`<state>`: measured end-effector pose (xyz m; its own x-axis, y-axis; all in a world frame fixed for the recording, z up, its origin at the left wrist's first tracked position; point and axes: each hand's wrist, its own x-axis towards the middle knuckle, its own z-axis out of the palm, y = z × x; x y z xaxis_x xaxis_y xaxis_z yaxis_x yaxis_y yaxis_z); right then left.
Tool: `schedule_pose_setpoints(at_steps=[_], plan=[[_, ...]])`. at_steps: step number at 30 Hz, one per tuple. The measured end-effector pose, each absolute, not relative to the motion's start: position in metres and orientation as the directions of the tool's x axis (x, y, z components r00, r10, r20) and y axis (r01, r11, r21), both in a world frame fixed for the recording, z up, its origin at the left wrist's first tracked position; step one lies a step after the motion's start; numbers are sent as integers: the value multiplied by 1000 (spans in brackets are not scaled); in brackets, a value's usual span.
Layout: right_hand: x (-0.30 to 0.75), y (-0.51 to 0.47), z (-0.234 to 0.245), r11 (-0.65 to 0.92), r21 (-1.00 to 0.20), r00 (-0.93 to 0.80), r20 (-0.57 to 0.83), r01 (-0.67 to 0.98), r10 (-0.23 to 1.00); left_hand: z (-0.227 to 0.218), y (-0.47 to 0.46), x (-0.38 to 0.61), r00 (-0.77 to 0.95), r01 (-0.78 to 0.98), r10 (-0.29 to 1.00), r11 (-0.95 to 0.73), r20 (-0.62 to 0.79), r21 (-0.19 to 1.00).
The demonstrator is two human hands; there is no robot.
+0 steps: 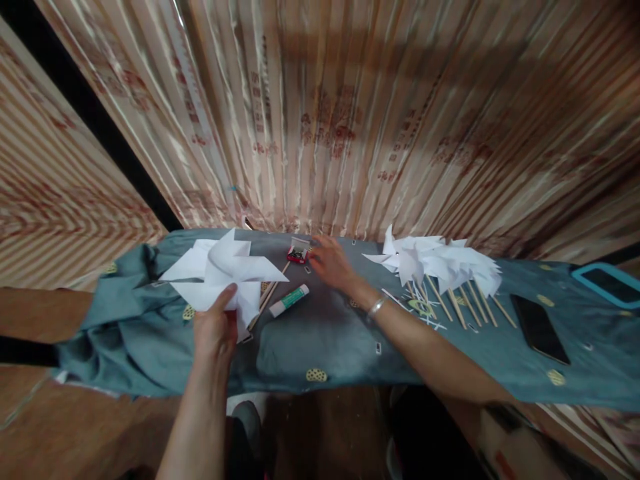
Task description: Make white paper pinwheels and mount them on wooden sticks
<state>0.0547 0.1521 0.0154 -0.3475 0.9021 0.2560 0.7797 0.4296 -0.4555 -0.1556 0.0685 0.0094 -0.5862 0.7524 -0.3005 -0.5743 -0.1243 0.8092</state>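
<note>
My left hand (pixel 216 327) is closed on a white paper pinwheel (pixel 227 270), thumb on its front and the other fingers hidden behind it. Folded paper blades spread out above the cloth. My right hand (pixel 331 263) reaches to a small red box (pixel 298 252) with its lid up and small dark pieces inside. Its fingers are stretched out at the box's right edge; I cannot tell whether the tips touch it. Between the hands lie a green and white glue stick (pixel 289 301) and thin wooden sticks (pixel 267 297), partly under the pinwheel.
Several white pinwheels (pixel 440 260) on wooden sticks lie in a row at the right, near white paper strips (pixel 433 323). Farther right are a dark phone (pixel 540 329) and a blue-framed object (pixel 610 283). A grey-green cloth (pixel 320 347) covers the table; a striped curtain (pixel 330 133) hangs behind.
</note>
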Motion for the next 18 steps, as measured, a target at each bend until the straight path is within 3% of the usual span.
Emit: schedule_pose_setpoints(at_steps=[8,18], plan=[[18,206,3,461,-199,-444,129,865,887,15,71,-166,-615,-592,732,-181,-294,785],[10,223,-9,454,-113,-451,50,884,891,11,71,-167,-592,-589,751,-157,-291,792]])
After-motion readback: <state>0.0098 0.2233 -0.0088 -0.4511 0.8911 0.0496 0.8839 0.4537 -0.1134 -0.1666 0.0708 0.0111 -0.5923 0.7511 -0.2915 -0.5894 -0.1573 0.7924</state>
